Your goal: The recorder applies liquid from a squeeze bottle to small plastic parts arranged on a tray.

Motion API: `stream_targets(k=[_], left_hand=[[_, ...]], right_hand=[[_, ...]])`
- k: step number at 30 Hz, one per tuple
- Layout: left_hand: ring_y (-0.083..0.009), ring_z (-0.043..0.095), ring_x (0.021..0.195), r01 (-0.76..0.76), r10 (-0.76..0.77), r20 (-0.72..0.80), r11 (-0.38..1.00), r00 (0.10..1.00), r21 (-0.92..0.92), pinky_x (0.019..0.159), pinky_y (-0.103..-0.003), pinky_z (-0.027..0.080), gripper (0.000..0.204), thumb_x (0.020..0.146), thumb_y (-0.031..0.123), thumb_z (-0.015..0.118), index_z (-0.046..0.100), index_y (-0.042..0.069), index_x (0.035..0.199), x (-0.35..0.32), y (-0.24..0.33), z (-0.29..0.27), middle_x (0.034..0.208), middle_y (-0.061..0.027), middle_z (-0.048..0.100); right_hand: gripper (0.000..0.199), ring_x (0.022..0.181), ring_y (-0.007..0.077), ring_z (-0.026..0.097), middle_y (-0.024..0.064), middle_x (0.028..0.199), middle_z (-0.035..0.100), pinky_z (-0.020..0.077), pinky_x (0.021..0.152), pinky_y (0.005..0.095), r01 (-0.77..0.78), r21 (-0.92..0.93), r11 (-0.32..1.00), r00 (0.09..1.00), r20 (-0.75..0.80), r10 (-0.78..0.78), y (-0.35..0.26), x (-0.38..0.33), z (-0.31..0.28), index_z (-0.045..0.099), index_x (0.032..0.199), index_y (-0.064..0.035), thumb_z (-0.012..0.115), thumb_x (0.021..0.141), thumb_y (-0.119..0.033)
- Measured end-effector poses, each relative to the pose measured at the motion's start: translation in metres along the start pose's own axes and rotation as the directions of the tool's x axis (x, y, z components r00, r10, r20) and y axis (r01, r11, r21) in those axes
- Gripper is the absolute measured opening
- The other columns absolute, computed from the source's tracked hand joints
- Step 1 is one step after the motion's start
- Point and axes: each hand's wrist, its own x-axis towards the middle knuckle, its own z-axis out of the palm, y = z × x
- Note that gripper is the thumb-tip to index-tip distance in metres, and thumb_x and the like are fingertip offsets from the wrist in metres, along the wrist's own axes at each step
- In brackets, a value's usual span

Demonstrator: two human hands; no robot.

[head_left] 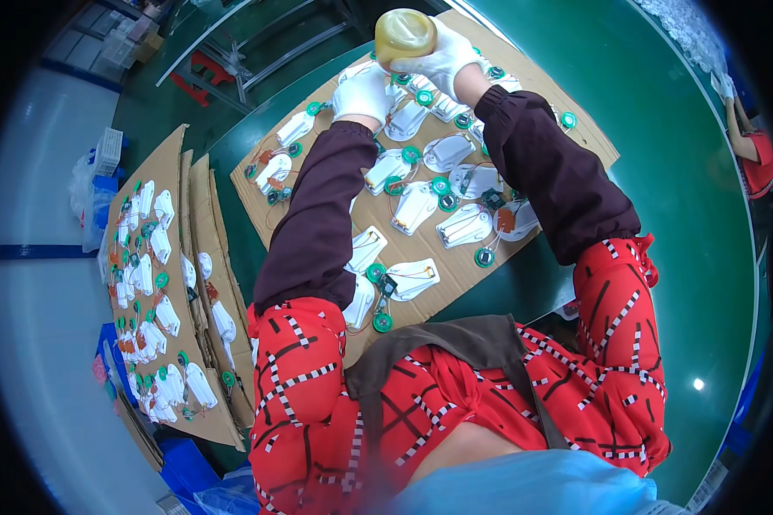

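Note:
My right hand (pixel 442 63), in a white glove, is wrapped around a squat, yellowish translucent bottle (pixel 404 36) with its round end turned up toward me. My left hand (pixel 363 94), also gloved, is low over the far part of a cardboard sheet (pixel 318 221), beside white plastic parts. Its fingers are mostly hidden from me, so whether it grips a part is unclear. Several white plastic housings (pixel 416 208) lie over the cardboard, with thin wires running to round green-rimmed pieces (pixel 382 322) and small circuit boards (pixel 493 199).
The cardboard rests on a green table (pixel 661 283). To the left, more cardboard sheets (pixel 189 172) stand tilted, carrying similar wired white parts. A metal frame (pixel 292 64) and a red stool (pixel 202 77) are beyond the table. Another person's arm (pixel 741 129) shows at the far right.

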Motion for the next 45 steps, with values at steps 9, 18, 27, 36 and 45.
stream_targets(k=[9, 18, 27, 36, 45], left_hand=[[-0.0281, 0.061, 0.098, -0.022, 0.022, -0.004, 0.999, 1.0, 0.041, 0.081, -0.038, 0.05, 0.035, 0.077, 0.033, 0.065, 0.06, 0.011, 0.105, 0.0, -0.001, 0.001, 0.104, -0.0127, 0.063], [-0.0286, 0.06, 0.098, -0.037, 0.038, -0.019, 0.998, 0.999, 0.053, 0.081, -0.038, 0.05, 0.037, 0.077, 0.035, 0.067, 0.06, 0.012, 0.105, 0.001, -0.002, 0.006, 0.104, -0.0123, 0.063], [-0.0289, 0.06, 0.099, -0.033, 0.035, -0.044, 0.999, 0.998, 0.039, 0.082, -0.039, 0.05, 0.041, 0.077, 0.037, 0.067, 0.059, 0.012, 0.108, 0.001, -0.008, 0.009, 0.106, -0.0119, 0.062], [-0.0286, 0.059, 0.102, -0.054, 0.058, -0.067, 0.997, 0.996, 0.048, 0.083, -0.039, 0.049, 0.044, 0.076, 0.04, 0.067, 0.059, 0.012, 0.109, 0.002, -0.008, 0.012, 0.109, -0.0127, 0.061], [-0.0264, 0.062, 0.098, 0.058, -0.016, 0.225, 0.981, 0.974, -0.183, 0.085, -0.033, 0.048, 0.044, 0.075, 0.035, 0.066, 0.064, 0.011, 0.112, 0.007, -0.027, -0.006, 0.109, -0.0152, 0.063]], right_hand=[[0.07, 0.1, 0.0184, 0.059, 0.0068, 0.11, 0.061, 0.0464, 0.09, 0.0286, -0.058, -0.033, 0.998, 0.998, 0.004, 0.059, 0.017, 0.0, -0.008, 0.053, 0.117, -0.0071, 0.085, 0.061, -0.034], [0.067, 0.099, 0.0178, 0.06, 0.0063, 0.11, 0.061, 0.0465, 0.089, 0.0278, -0.056, 0.051, 0.997, 0.998, 0.034, 0.054, 0.033, 0.001, -0.015, 0.053, 0.117, -0.0054, 0.084, 0.064, -0.032], [0.068, 0.1, 0.0182, 0.059, 0.0065, 0.111, 0.061, 0.0462, 0.089, 0.0276, -0.068, -0.057, 0.996, 0.998, 0.006, 0.068, 0.033, 0.0, -0.012, 0.052, 0.119, -0.0063, 0.083, 0.064, -0.033], [0.05, 0.084, 0.0144, 0.061, 0.0062, 0.098, 0.063, 0.0489, 0.073, 0.0261, 0.084, 0.251, 0.964, 0.968, -0.251, -0.018, 0.02, 0.001, -0.024, 0.056, 0.11, -0.0035, 0.079, 0.069, -0.02], [0.026, 0.059, 0.0093, 0.057, 0.0027, 0.075, 0.062, 0.0449, 0.052, 0.0213, 0.135, 0.491, 0.861, 0.908, -0.409, 0.091, -0.057, -0.023, -0.099, 0.063, 0.094, -0.0024, 0.074, 0.075, -0.017]])
